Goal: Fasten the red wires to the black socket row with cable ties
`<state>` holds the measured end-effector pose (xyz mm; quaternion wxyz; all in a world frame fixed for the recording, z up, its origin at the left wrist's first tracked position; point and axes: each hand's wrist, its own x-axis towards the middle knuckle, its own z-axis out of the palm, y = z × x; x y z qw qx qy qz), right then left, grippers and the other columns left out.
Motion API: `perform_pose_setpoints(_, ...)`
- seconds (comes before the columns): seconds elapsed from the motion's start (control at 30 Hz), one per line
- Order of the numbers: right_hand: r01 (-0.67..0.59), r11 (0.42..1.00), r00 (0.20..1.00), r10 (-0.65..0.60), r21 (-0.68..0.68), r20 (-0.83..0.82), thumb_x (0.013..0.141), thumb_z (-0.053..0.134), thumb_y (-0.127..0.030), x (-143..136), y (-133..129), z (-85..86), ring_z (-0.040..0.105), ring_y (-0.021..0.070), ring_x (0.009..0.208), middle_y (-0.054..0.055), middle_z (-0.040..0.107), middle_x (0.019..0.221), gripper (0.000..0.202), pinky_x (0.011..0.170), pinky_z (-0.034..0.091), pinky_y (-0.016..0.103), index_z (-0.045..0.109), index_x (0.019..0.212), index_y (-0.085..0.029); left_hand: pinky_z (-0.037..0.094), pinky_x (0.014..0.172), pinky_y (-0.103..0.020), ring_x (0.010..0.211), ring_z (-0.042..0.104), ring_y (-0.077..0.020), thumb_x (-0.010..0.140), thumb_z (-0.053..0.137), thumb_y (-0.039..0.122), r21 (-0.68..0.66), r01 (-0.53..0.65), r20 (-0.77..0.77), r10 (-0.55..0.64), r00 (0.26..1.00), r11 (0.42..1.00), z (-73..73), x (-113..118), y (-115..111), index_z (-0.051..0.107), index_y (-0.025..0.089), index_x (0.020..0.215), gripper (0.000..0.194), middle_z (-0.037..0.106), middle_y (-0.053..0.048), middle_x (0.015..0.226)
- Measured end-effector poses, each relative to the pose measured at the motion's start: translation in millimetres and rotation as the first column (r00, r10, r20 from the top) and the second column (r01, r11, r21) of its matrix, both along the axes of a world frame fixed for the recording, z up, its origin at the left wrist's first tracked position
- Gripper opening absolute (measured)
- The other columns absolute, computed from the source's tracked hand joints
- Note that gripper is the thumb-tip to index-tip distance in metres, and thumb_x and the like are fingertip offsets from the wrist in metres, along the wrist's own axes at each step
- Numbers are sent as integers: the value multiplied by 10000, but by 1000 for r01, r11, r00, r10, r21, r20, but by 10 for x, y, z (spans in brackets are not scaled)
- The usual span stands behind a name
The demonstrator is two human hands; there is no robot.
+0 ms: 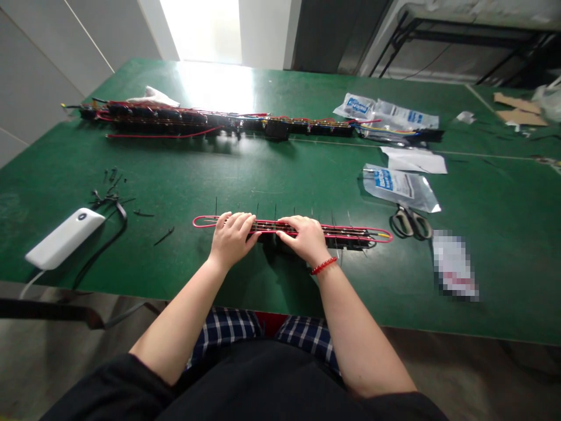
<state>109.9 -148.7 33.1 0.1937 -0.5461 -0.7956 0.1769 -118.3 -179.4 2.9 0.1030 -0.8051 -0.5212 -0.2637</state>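
A long black strip with red wires (346, 232) lies across the table in front of me, a red wire loop sticking out at either end. Thin dark strands that look like cable ties (258, 209) stand out along its far side. My left hand (232, 237) grips the left part, fingers over the top and thumb on the near side. My right hand (304, 237), with a red bead bracelet on the wrist, holds the middle the same way. The parts under my palms are hidden.
Longer wired black assemblies (228, 121) lie farther back. On the left are a white power strip (65, 238) and black tie scraps (164, 235). Scissors (411, 223), clear plastic bags (401, 187) and white paper (414, 159) lie on the right of the green table (153, 269).
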Motion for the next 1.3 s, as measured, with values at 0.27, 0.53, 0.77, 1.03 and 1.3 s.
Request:
perform_pose_setpoints(0.27, -14, 1000, 1000, 14, 20, 11, 891, 686, -414, 16, -29, -25, 667, 253, 1064, 26, 760, 1150, 268, 937, 430, 413, 737, 1113, -275, 437, 969, -459, 1004, 669, -287, 993, 504, 466, -71, 2, -49, -6, 999, 997, -87, -35, 61, 678, 141, 1209, 428, 736, -135, 1149)
perform_pose_setpoints(0.53, -19, 999, 1000, 18, 49, 23, 891, 686, -408, 14, -39, -44, 663, 252, 1064, 28, 759, 1151, 278, 929, 423, 408, 732, 1127, -269, 409, 1022, -442, 1032, 668, -276, 1025, 470, 424, -20, -14, -139, 11, 990, 1000, -97, -15, 42, 669, 140, 1219, 397, 737, -118, 1173)
perform_pose_setpoints(0.77, -26, 998, 999, 24, 58, 26, 899, 674, -406, 11, -39, -37, 662, 245, 1058, 31, 761, 1149, 271, 917, 416, 395, 730, 1124, -266, 404, 1007, -440, 1012, 658, -277, 1023, 458, 457, -56, -31, -106, 25, 994, 998, -79, 0, 47, 669, 168, 1178, 390, 736, -118, 1135)
perform_pose_setpoints(1.03, -1, 997, 997, -5, 78, 80, 887, 667, -520, -28, -74, -48, 653, 252, 1038, 42, 757, 1134, 338, 914, 393, 401, 717, 1110, -270, 407, 894, -429, 922, 639, -278, 1014, 444, 523, -59, -49, -109, 42, 993, 997, -75, -13, 55, 665, 186, 1119, 416, 735, -111, 1064)
perform_pose_setpoints(1.3, 19, 997, 997, -25, 76, 67, 888, 674, -532, -40, -77, -70, 641, 245, 1020, 35, 756, 1122, 324, 914, 373, 391, 726, 1081, -276, 403, 883, -418, 897, 634, -272, 1009, 444, 542, -33, -60, -136, 55, 989, 998, -62, 0, 51, 655, 190, 1096, 421, 733, -100, 1028)
